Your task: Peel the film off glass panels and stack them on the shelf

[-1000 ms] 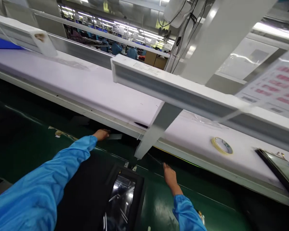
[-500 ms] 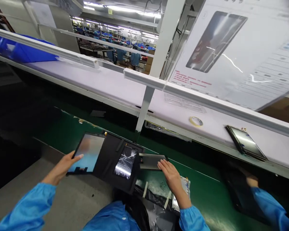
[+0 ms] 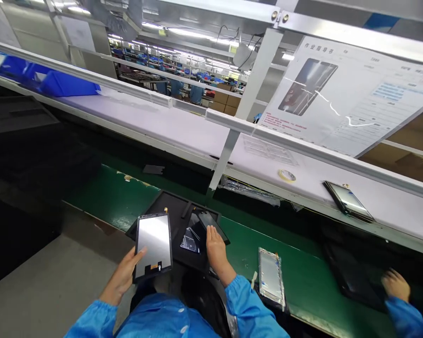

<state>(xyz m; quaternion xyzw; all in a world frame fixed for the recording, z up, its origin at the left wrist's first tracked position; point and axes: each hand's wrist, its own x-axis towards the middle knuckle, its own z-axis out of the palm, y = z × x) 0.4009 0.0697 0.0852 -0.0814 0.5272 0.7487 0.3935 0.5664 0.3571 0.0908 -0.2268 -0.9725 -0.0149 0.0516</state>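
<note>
My left hand grips a tablet display panel by its lower left edge, thumb over its bright silvery face. The panel is tilted up above the left part of a black tray, and a small connector tab shows at its top. My right hand holds a darker, thin panel by its near edge, fingers lying along its top and the thumb hidden. That panel slants over the tray's right recess, partly covering a glossy dark screen there. Whether the two touch, I cannot tell.
A silver-edged panel lies on the green bench. At right is a co-worker's hand beside a black tray. The white shelf carries a tape roll, stacked panels and blue bins.
My left hand has brought the display panel up and to the right, off the tray's left part. My right hand has moved left, carrying its panel from beside the tray to over the right recess.
</note>
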